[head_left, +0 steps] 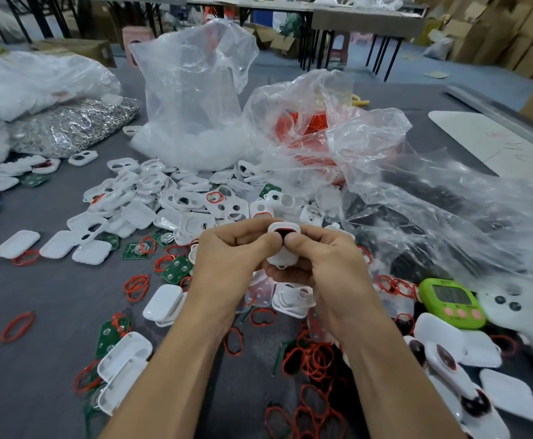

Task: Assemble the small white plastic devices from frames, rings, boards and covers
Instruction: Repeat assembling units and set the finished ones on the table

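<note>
Both hands meet over the middle of the grey table. My left hand (pixel 230 258) and my right hand (pixel 325 261) together grip one small white frame (pixel 282 229) that has a red ring seated in it; both thumbs press on its top face. Loose white frames (pixel 192 201) lie piled behind the hands. Red rings (pixel 319 359) are scattered in front and at both sides. Green boards (pixel 176 269) lie among them, and white covers (pixel 59 243) lie to the left.
Clear plastic bags stand behind the pile: one with white parts (pixel 195 99), one with red rings (pixel 303 128). A bag of shiny metal pieces (pixel 68 128) lies far left. A green timer (pixel 452 302) and a white controller (pixel 518 315) sit at right, near several finished white devices (pixel 448 359).
</note>
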